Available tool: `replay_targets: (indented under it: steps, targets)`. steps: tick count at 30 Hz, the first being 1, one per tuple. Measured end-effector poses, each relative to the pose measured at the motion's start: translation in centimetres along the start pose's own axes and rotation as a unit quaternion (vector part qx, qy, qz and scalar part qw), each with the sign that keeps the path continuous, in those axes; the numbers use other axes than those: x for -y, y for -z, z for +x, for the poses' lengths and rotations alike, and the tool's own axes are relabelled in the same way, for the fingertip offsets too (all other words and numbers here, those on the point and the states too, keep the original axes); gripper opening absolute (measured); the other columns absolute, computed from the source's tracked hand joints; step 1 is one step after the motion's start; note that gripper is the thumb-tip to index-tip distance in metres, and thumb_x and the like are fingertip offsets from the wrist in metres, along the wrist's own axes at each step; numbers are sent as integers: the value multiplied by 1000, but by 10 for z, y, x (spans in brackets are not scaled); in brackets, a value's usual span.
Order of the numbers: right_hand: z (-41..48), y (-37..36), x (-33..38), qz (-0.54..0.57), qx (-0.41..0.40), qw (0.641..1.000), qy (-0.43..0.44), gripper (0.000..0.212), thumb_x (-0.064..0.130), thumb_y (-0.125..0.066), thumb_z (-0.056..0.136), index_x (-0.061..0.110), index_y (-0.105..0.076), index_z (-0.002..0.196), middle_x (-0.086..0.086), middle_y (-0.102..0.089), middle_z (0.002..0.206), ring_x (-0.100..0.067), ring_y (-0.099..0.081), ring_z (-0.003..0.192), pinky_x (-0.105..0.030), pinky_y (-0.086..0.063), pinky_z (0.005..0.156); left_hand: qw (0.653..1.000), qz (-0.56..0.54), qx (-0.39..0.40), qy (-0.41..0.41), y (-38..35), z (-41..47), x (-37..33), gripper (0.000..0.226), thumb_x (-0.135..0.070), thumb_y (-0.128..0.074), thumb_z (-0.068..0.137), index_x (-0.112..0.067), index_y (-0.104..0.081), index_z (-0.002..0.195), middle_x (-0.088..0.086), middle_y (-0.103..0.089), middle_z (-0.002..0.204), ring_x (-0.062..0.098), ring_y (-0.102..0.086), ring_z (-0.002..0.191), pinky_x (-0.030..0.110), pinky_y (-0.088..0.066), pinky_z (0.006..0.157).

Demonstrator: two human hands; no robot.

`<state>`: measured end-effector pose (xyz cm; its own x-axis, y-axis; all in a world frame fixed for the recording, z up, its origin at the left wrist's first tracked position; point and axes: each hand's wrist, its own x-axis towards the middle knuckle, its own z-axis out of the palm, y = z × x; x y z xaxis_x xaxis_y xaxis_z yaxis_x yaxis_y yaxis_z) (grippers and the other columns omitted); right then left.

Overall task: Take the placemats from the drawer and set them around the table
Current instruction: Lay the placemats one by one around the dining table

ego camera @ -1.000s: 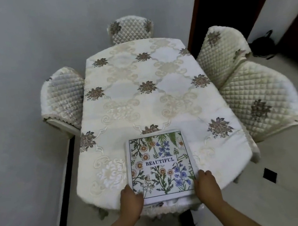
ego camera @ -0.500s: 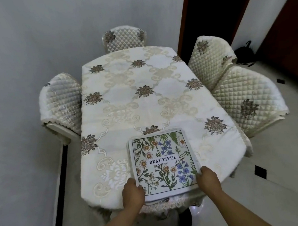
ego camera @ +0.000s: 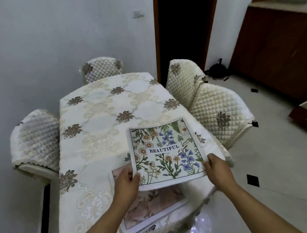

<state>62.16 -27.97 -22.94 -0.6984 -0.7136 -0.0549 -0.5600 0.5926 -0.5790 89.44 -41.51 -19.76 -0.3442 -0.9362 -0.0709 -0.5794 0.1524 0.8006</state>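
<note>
Held the floral "BEAUTIFUL" placemat (ego camera: 166, 149) raised and tilted over the near right part of the worktop (ego camera: 96, 122). Pinched its near left corner with the left hand (ego camera: 126, 183), grip closed on the white border, thumb on top. Pinched its near right corner likewise with the right hand (ego camera: 217, 168). Seen below it, flat at the near edge of the worktop: 1 pink marbled placemat (ego camera: 155, 209), partly hidden by the left hand and forearm. Seen around the worktop: 4 quilted chairs (ego camera: 218, 111), 1 at the far end, 1 at the left edge, 2 at the right edge.
</note>
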Motion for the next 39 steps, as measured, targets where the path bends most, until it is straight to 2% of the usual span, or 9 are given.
replay_targets:
  steps: [3, 7, 12, 17, 20, 23, 26, 34, 39]
  targets:
    - [17, 36, -30, 5, -30, 999, 13, 19, 20, -54, 93, 13, -46, 78, -4, -53, 68, -30, -53, 67, -34, -37, 57, 1000, -8, 12, 5, -31, 5, -34, 31, -19, -58, 93, -23, -38, 70, -3, -39, 65, 14, -38, 59, 31, -29, 56]
    - [47, 86, -88, -2, -41, 999, 25, 13, 21, -54, 94, 8, -57, 92, -15, -66, 88, -34, -61, 79, -34, -40, 60, 1000, -14, 15, -4, -91, 5, -83, 29, -22, -59, 93, -21, -41, 71, -1, -41, 65, 15, -40, 59, 30, -30, 53]
    - [90, 165, -168, -6, -45, 998, 44, 22, 21, -54, 94, 20, -39, 77, -14, -64, 85, -28, -51, 70, -31, -32, 60, 1000, -21, -2, -4, -183, 5, -157, 27, -22, -62, 91, -18, -44, 70, -2, -42, 63, 16, -41, 57, 32, -32, 55]
    - [145, 229, -220, -10, -42, 998, 45, 24, 21, -54, 93, 19, -39, 75, -4, -55, 76, -28, -49, 70, -31, -32, 59, 999, -44, -15, 11, -249, 10, -224, 22, -19, -63, 90, -16, -50, 72, -3, -50, 62, 14, -46, 57, 31, -34, 53]
    - [182, 246, -232, 5, -45, 997, 58, 25, 22, -54, 93, 19, -39, 73, 1, -50, 73, -26, -48, 68, -33, -37, 58, 998, -50, -28, 21, -269, 26, -247, 17, -21, -64, 89, -13, -55, 77, 5, -59, 70, 21, -52, 63, 34, -38, 57]
    - [225, 253, -238, -4, -36, 996, 81, 23, 23, -54, 93, 18, -40, 76, 0, -51, 76, -26, -50, 70, -35, -41, 60, 997, -49, -49, 24, -285, 52, -266, 17, -20, -65, 90, -13, -56, 77, 1, -57, 66, 16, -49, 57, 31, -37, 52]
    - [274, 261, -239, -14, -29, 995, 94, 22, 25, -53, 93, 19, -40, 76, 0, -52, 76, -27, -51, 71, -34, -39, 60, 996, -56, -66, 20, -302, 85, -286, 16, -18, -65, 89, -13, -57, 77, -2, -58, 65, 12, -52, 52, 26, -40, 48]
    - [423, 293, -248, -45, -21, 993, 105, 22, 26, -52, 94, 21, -40, 77, 3, -50, 76, -23, -48, 69, -33, -35, 59, 994, -91, -59, 20, -366, 200, -338, 16, -19, -66, 89, -16, -57, 76, -5, -60, 66, 17, -57, 62, 29, -38, 54]
    - [512, 300, -250, -41, -8, 993, 115, 21, 28, -52, 95, 18, -43, 78, 1, -53, 77, -25, -52, 71, -33, -39, 59, 993, -78, -82, 21, -392, 262, -377, 22, -15, -66, 89, -16, -53, 72, -5, -54, 61, 2, -48, 50, 17, -33, 47]
